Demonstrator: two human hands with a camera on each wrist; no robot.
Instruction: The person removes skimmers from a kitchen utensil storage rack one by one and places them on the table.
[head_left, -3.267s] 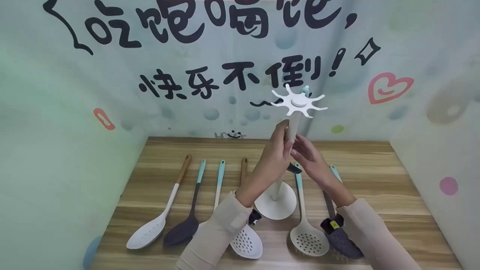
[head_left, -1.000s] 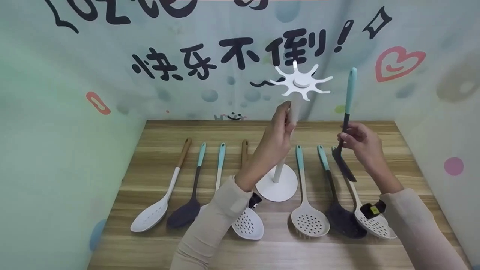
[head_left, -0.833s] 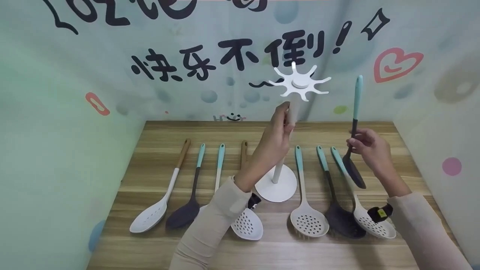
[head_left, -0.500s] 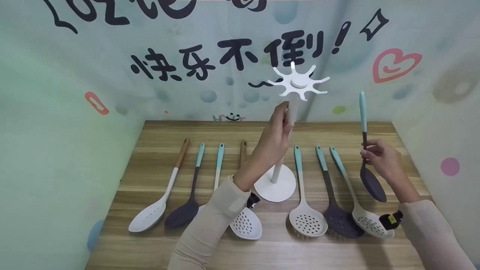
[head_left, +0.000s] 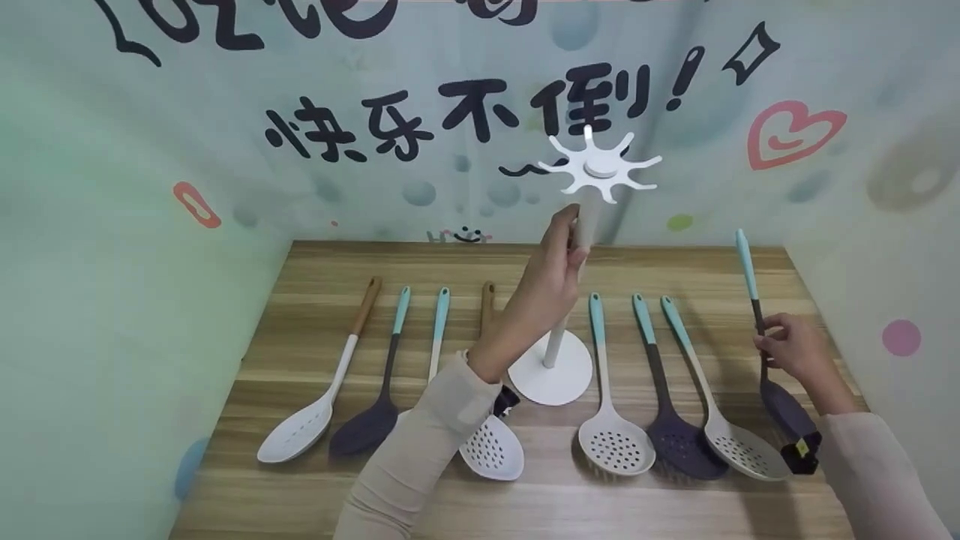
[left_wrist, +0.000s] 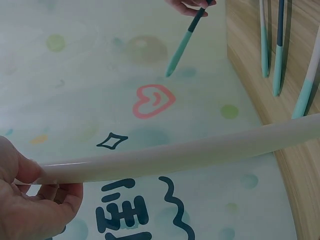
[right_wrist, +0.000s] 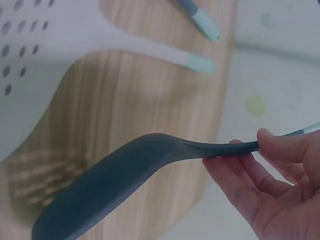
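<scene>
While left hand (head_left: 551,281) grips stand pole (head_left: 583,225), right hand (head_left: 791,351) pinches dark spoon (head_left: 784,405) handle above table (head_left: 315,270).

On the wooden table (head_left: 675,262), seven utensils lie in a row with their handles toward the back wall. From the left: a white slotted spoon (head_left: 311,416) with a wooden handle, a dark spoon (head_left: 373,424) with a teal handle, a white utensil with a teal handle (head_left: 438,330), and a white skimmer (head_left: 491,450) with a wooden handle. To the right lie a white skimmer with a teal handle (head_left: 613,442), a dark skimmer (head_left: 679,442) and a third white skimmer (head_left: 742,450). The printed backdrop (head_left: 225,187) carries black characters and a red heart (head_left: 791,135).
</scene>
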